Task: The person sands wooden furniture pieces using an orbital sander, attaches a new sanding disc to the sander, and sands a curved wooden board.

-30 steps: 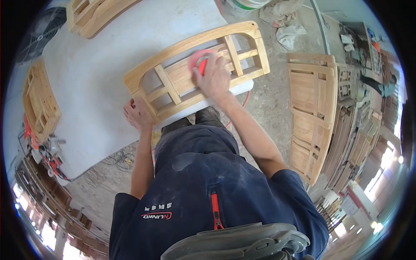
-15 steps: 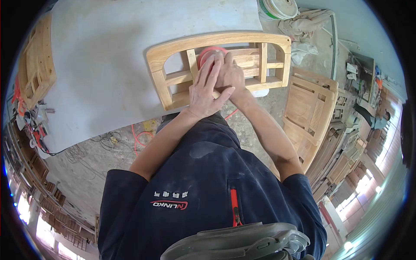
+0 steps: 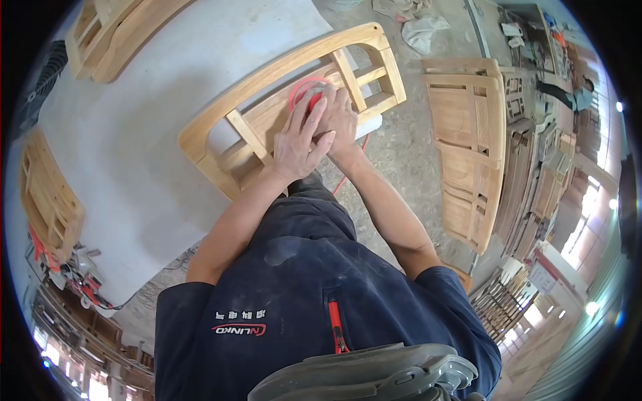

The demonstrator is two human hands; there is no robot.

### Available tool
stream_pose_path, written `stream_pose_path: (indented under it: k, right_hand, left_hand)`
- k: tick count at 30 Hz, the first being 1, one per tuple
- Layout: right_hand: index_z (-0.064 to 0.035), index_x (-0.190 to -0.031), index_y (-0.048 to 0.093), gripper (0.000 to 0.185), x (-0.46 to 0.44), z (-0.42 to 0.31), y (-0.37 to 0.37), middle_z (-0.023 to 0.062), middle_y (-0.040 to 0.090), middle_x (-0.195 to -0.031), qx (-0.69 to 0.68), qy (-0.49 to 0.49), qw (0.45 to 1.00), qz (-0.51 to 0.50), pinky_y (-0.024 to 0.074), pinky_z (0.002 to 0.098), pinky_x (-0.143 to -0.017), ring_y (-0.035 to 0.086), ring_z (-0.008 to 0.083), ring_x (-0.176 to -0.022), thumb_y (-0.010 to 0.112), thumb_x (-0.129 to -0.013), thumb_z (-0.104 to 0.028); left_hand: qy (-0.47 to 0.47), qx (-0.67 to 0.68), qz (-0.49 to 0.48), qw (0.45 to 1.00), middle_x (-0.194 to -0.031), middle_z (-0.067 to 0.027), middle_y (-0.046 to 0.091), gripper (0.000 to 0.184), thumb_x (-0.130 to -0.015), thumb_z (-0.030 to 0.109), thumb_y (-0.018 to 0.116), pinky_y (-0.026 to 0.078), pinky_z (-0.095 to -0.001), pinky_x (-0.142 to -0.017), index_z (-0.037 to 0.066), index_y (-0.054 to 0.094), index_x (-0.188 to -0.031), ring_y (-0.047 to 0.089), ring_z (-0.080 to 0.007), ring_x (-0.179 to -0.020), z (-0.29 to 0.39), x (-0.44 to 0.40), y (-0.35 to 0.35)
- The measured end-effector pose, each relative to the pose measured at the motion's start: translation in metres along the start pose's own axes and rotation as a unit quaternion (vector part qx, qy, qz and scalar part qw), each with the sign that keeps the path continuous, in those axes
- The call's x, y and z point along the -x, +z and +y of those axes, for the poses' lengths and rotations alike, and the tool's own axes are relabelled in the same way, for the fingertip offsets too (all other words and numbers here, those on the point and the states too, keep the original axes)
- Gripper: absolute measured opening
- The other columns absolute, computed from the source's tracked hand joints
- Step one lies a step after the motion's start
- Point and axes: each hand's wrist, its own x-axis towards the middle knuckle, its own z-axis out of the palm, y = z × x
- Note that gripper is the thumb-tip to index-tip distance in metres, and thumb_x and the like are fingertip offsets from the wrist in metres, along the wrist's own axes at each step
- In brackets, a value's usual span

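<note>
A red round palm sander rests on the inner slats of a pale wooden frame, between two crosspieces. My right hand is wrapped round the sander from the right. Over it and from the left comes my left hand, its fingers laid on the sander and against the right hand, thumb pointing right. Both hands hide much of the tool. The frame has a curved far rail and lies at a slant across the near right edge of the pale-topped table.
More wooden frames lie on the table's left side and far left corner. Tools and cables sit at the near left. Wooden panels stand on the right. A red hose hangs below my hands. A person is far right.
My view has turned, so the table and frame appear rotated counter-clockwise. Both hands and the sander have shifted right along the slats, away from the left crosspiece.
</note>
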Motion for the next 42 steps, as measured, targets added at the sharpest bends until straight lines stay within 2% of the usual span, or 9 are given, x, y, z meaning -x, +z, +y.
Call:
stream_pose_path:
  k: [8, 16, 19, 23, 26, 28, 32, 36, 42]
  right_hand:
    - [0.0063, -0.122, 0.057, 0.052, 0.000, 0.016, -0.017, 0.0271, 0.060, -0.111, -0.051, 0.067, 0.995, -0.048, 0.0621, 0.0491, -0.069, 0.071, 0.0443, -0.091, 0.071, -0.095, -0.036]
    - [0.0038, -0.143, 0.048, 0.070, 0.020, -0.008, 0.014, 0.0275, 0.059, -0.118, -0.064, -0.022, 0.998, -0.014, 0.0640, 0.0491, -0.074, 0.070, 0.0458, -0.101, 0.075, -0.092, -0.034]
    - [0.0041, -0.142, 0.045, 0.086, 0.015, -0.008, 0.004, 0.0266, 0.057, -0.120, -0.075, -0.039, 0.996, 0.025, 0.0638, 0.0493, -0.071, 0.070, 0.0459, -0.101, 0.091, -0.078, -0.031]
    - [0.0009, -0.133, 0.056, 0.072, -0.006, 0.003, -0.025, 0.0210, 0.064, -0.105, -0.088, 0.015, 0.996, -0.027, 0.0614, 0.0485, -0.075, 0.071, 0.0366, -0.090, 0.094, -0.081, -0.032]
    - [0.0028, -0.119, 0.064, 0.055, -0.015, 0.007, -0.043, 0.0139, 0.069, -0.097, -0.329, 0.135, 0.912, -0.203, 0.0613, 0.0388, -0.066, 0.072, 0.0228, -0.078, 0.094, -0.085, -0.029]
    - [0.0034, -0.110, 0.068, 0.038, -0.025, 0.006, -0.032, 0.0089, 0.071, -0.092, -0.527, 0.206, 0.755, -0.331, 0.0593, 0.0307, -0.060, 0.070, 0.0136, -0.072, 0.090, -0.091, -0.021]
    - [-0.0013, -0.110, 0.069, 0.044, -0.036, -0.020, -0.018, 0.0072, 0.071, -0.095, -0.546, 0.312, 0.677, -0.381, 0.0580, 0.0312, -0.065, 0.069, 0.0138, -0.083, 0.091, -0.091, -0.035]
    - [0.0001, -0.118, 0.069, 0.046, -0.056, -0.042, -0.013, 0.0061, 0.071, -0.087, -0.542, 0.282, 0.653, -0.448, 0.0562, 0.0295, -0.051, 0.067, 0.0132, -0.063, 0.077, -0.102, -0.042]
    - [-0.0004, -0.119, 0.070, 0.046, -0.071, -0.062, -0.015, 0.0051, 0.072, -0.088, -0.502, 0.274, 0.696, -0.435, 0.0525, 0.0258, -0.046, 0.066, 0.0105, -0.061, 0.068, -0.108, -0.045]
  left_hand:
    - [0.035, -0.019, -0.034, 0.999, -0.159, -0.0245, 0.050, 0.069, -0.100, 0.035, 0.068, 0.058, -0.0494, -0.103, 0.011, 0.049, -0.162, 0.058, -0.0452, -0.138, 0.001, -0.025, 0.022]
    - [-0.036, -0.040, -0.034, 0.998, -0.159, -0.0295, 0.050, 0.065, -0.103, 0.031, 0.065, 0.051, -0.0484, -0.114, -0.001, 0.051, -0.157, 0.056, -0.0465, -0.142, 0.005, 0.033, -0.031]
    - [-0.046, -0.152, 0.032, 0.987, -0.157, -0.0298, 0.051, 0.061, -0.107, 0.028, 0.060, 0.044, -0.0513, -0.118, -0.005, 0.047, -0.157, 0.053, -0.0486, -0.140, -0.011, 0.052, -0.070]
    - [-0.203, -0.271, 0.289, 0.895, -0.148, -0.0271, 0.058, 0.055, -0.112, 0.035, 0.056, 0.042, -0.0477, -0.115, -0.006, 0.054, -0.149, 0.053, -0.0425, -0.137, -0.045, 0.063, -0.120]
    - [-0.392, -0.066, 0.314, 0.862, -0.140, -0.0242, 0.063, 0.063, -0.111, 0.047, 0.058, 0.044, -0.0458, -0.111, -0.004, 0.056, -0.147, 0.057, -0.0348, -0.130, -0.087, 0.095, -0.120]
    - [-0.451, -0.001, 0.303, 0.840, -0.133, -0.0219, 0.065, 0.068, -0.110, 0.053, 0.057, 0.045, -0.0441, -0.107, -0.004, 0.056, -0.147, 0.059, -0.0316, -0.124, -0.089, 0.104, -0.110]
    - [-0.496, 0.094, 0.305, 0.807, -0.117, -0.0171, 0.069, 0.076, -0.109, 0.063, 0.053, 0.049, -0.0399, -0.099, -0.003, 0.059, -0.144, 0.063, -0.0268, -0.109, -0.091, 0.115, -0.099]
    - [-0.538, 0.118, 0.275, 0.788, -0.118, -0.0175, 0.070, 0.078, -0.108, 0.065, 0.049, 0.049, -0.0393, -0.102, -0.004, 0.062, -0.142, 0.064, -0.0278, -0.111, -0.091, 0.116, -0.105]
    - [-0.534, 0.118, 0.288, 0.786, -0.125, -0.0221, 0.070, 0.076, -0.108, 0.064, 0.051, 0.046, -0.0417, -0.108, -0.005, 0.065, -0.136, 0.064, -0.0337, -0.117, -0.097, 0.113, -0.105]
